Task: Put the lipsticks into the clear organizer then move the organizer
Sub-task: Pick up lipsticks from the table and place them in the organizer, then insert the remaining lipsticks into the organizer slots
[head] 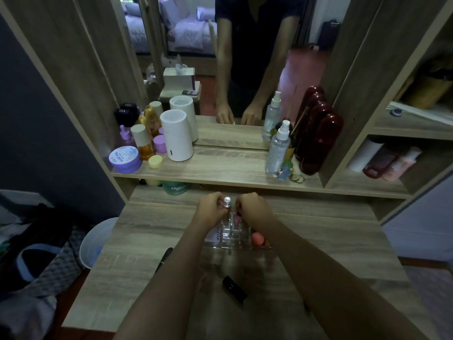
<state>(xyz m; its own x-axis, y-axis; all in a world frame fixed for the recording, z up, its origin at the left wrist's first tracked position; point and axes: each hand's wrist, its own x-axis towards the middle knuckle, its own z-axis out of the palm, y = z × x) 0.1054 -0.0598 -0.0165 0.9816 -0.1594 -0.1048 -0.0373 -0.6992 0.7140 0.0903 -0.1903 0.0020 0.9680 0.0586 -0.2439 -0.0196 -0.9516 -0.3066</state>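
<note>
The clear organizer (235,238) stands on the wooden desk (137,231), between my two forearms. My left hand (210,208) pinches a silver-capped lipstick (227,201) upright over the organizer's far left slots. Just to its right, my right hand (253,208) is closed on a pink lipstick (237,219) standing in a slot. A coral-capped lipstick (257,239) sits in the organizer's right side. On the desk nearer to me lies a black lipstick (234,289), and a black pen-like stick (164,258) rests by my left forearm.
A raised shelf (220,168) behind the organizer holds a white cylinder (177,134), jars, bottles, a spray bottle (278,148) and dark red cases (318,141) against a mirror. A white bin (95,241) stands left of the desk.
</note>
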